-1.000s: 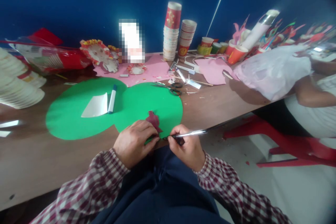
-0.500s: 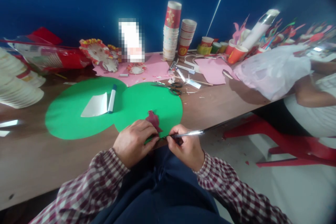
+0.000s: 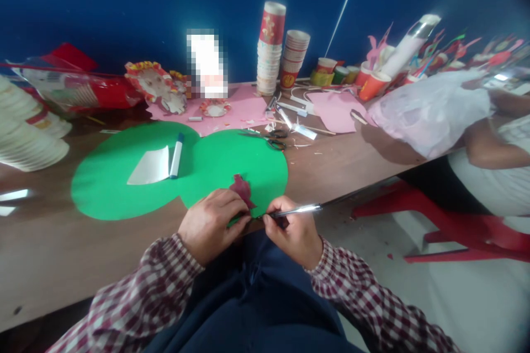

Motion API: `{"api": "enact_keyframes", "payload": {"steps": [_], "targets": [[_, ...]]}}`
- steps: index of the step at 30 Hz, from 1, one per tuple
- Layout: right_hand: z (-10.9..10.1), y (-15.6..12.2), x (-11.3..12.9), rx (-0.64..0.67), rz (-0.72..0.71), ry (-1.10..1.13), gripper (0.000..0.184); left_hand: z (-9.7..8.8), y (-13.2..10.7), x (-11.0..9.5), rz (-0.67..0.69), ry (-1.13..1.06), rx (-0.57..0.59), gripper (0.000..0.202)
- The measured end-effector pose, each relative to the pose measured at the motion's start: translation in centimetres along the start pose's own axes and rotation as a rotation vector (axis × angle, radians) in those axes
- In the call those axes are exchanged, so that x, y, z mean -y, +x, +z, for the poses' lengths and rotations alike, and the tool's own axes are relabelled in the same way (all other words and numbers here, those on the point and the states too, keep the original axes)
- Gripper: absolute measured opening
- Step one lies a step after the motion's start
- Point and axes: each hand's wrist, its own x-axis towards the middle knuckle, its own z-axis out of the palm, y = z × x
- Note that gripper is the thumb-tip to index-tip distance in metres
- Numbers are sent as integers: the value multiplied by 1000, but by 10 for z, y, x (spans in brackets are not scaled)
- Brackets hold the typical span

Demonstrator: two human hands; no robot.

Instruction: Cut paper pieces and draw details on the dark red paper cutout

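Observation:
At the near edge of the table, my right hand grips a black-and-clear pen, its tip pointing left toward my other hand. The fingers of my left hand are bent and its thumb presses toward the forefinger over the front of the green paper sheet. What is pinched there, close by the pen's tip, is too small and hidden to tell. Just beyond the left fingertips lies a dark red paper cutout. A blue-capped white marker and a folded white paper rest on the sheet's left part.
Black-handled scissors lie on the green sheet's far edge. Stacked paper cups stand by the blue wall, more cups at left. Pink paper and a white plastic bag lie behind. Another person's arm is at right.

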Motion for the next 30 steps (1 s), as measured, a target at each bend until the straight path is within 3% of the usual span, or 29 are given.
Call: {"api": "enact_keyframes", "payload": {"steps": [18, 30], "targets": [[1, -1, 0, -32, -17, 4, 10, 1, 1, 0, 6, -6, 5, 14], [5, -14, 1, -252, -156, -26, 6, -2, 2, 2, 6, -40, -2, 16]]}}
